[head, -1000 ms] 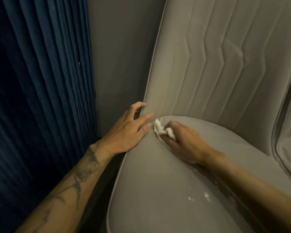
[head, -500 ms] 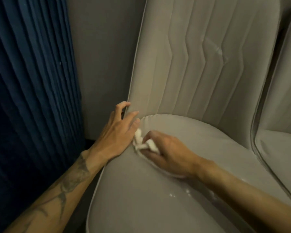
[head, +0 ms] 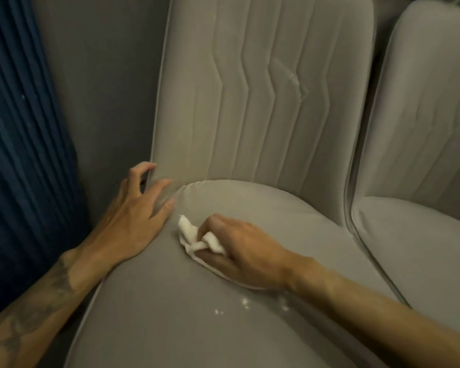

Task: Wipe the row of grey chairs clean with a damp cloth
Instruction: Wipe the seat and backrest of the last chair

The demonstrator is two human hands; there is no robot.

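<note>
A grey padded chair (head: 263, 115) with a stitched zigzag backrest fills the middle of the view. My right hand (head: 239, 251) grips a crumpled white cloth (head: 194, 236) and presses it on the seat (head: 157, 314) near its back left corner. My left hand (head: 136, 216) rests flat on the seat's left rim, fingers spread, with the forefinger touching the backrest's edge. Small white specks (head: 243, 304) lie on the seat below my right wrist.
A second grey chair (head: 422, 128) stands close on the right, its seat (head: 422, 248) touching the first. A grey wall (head: 104, 75) is behind on the left, and a dark blue pleated curtain (head: 19, 155) hangs at the far left.
My right hand has dragged the cloth from the seat's back left corner toward me and a little right. The view has swung right, showing more of the second chair. My left hand stays on the rim.
</note>
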